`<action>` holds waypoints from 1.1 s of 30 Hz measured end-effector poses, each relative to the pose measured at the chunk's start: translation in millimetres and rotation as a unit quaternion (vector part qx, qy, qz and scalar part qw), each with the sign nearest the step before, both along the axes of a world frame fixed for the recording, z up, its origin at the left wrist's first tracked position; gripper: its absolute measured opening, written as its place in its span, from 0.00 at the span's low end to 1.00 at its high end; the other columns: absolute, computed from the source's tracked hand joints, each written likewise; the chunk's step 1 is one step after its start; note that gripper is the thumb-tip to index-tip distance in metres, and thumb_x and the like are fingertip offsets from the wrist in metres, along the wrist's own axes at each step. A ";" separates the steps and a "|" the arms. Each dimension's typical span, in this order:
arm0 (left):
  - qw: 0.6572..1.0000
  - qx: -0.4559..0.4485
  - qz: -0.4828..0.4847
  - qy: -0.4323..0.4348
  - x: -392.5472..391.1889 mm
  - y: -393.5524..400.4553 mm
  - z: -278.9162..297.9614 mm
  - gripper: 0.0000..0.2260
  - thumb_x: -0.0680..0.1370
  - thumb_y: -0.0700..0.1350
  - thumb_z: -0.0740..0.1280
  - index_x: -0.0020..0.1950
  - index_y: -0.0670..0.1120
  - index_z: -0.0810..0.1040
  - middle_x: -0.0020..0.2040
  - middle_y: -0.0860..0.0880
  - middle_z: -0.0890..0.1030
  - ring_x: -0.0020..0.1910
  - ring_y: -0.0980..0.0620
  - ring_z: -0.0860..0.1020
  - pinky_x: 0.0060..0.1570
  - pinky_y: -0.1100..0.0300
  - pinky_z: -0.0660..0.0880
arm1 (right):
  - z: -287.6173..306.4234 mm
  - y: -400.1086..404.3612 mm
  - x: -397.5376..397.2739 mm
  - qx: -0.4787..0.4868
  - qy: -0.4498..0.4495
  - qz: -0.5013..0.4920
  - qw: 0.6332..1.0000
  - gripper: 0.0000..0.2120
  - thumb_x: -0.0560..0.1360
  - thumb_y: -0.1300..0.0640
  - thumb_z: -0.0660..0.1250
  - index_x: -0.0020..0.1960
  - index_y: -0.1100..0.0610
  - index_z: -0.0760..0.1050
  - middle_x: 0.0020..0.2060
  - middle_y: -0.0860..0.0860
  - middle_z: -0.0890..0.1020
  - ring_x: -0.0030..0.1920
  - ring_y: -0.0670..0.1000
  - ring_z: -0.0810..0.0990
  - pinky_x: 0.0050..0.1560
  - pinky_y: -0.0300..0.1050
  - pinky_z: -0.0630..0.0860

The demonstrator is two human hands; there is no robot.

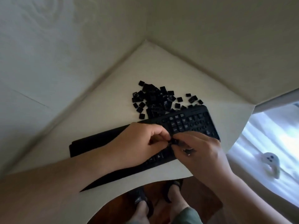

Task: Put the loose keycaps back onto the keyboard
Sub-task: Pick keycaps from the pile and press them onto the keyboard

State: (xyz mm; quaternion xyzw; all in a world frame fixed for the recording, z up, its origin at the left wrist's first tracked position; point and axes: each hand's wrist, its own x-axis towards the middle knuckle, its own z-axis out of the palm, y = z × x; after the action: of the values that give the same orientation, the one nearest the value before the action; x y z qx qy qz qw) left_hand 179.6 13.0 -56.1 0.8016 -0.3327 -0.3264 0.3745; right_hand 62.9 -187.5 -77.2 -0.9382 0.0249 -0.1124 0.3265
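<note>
Hiding mid-keyboard [191, 125], left hand [140, 143] and right hand [200, 147] pinch one small keycap [173, 141] (blurred); glossy black square keycaps [153, 99] heaped on desk [113, 110].

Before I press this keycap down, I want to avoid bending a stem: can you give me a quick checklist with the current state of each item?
1. Keycap held by both the left hand and the right hand: ok.
2. Cap over the keyboard: ok.
3. Cap lined up with its socket: cannot tell, fingers hide it.
4. Cap orientation: cannot tell.
5. Pile of loose keycaps within reach behind the keyboard: ok.
</note>
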 end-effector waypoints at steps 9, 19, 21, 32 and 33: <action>0.898 0.002 -0.201 -0.391 4.4 -13.5 -42.3 0.18 0.79 0.56 0.67 0.68 0.55 0.81 0.53 0.50 0.76 0.55 0.48 0.73 0.51 0.54 0.73 | -31.1 -58.1 6.0 -0.090 0.114 0.056 0.988 0.12 0.75 0.44 0.71 0.54 0.49 0.84 0.45 0.43 0.80 0.47 0.50 0.79 0.41 0.53 0.81; 0.908 0.061 -0.179 -0.373 -10.4 -22.2 -44.0 0.24 0.81 0.62 0.58 0.74 0.54 0.71 0.55 0.48 0.72 0.55 0.46 0.70 0.53 0.48 0.72 | -26.3 -59.5 19.0 -0.140 0.108 0.104 0.979 0.07 0.72 0.53 0.77 0.49 0.46 0.86 0.43 0.43 0.82 0.44 0.51 0.78 0.42 0.49 0.80; 0.906 0.069 -0.185 -0.374 -13.2 -23.8 -44.0 0.23 0.82 0.62 0.57 0.74 0.54 0.71 0.55 0.48 0.72 0.56 0.46 0.70 0.53 0.47 0.72 | -25.7 -58.3 18.8 -0.143 0.108 0.120 0.976 0.06 0.72 0.53 0.77 0.48 0.46 0.86 0.43 0.42 0.82 0.45 0.51 0.78 0.43 0.48 0.80; 0.894 0.073 -0.201 -0.395 -15.7 -23.2 -49.4 0.26 0.82 0.60 0.59 0.78 0.55 0.63 0.59 0.46 0.74 0.58 0.44 0.71 0.55 0.46 0.72 | -27.2 -56.2 20.9 -0.169 0.146 0.117 0.968 0.05 0.74 0.55 0.75 0.46 0.46 0.84 0.41 0.42 0.79 0.45 0.51 0.79 0.42 0.50 0.81; 0.894 0.076 -0.199 -0.395 -15.3 -23.3 -48.9 0.26 0.82 0.60 0.59 0.78 0.55 0.63 0.59 0.46 0.74 0.58 0.44 0.71 0.55 0.46 0.72 | -26.4 -55.6 22.1 -0.174 0.147 0.114 0.967 0.05 0.73 0.56 0.75 0.45 0.46 0.85 0.40 0.42 0.79 0.44 0.51 0.79 0.42 0.49 0.81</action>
State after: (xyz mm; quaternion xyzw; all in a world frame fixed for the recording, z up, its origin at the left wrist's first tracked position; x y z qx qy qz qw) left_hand 164.2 -10.3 -105.0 0.8072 -0.5803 -0.0746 0.0775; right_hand 85.0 -243.1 -103.7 -0.9834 -0.0546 0.0622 0.1616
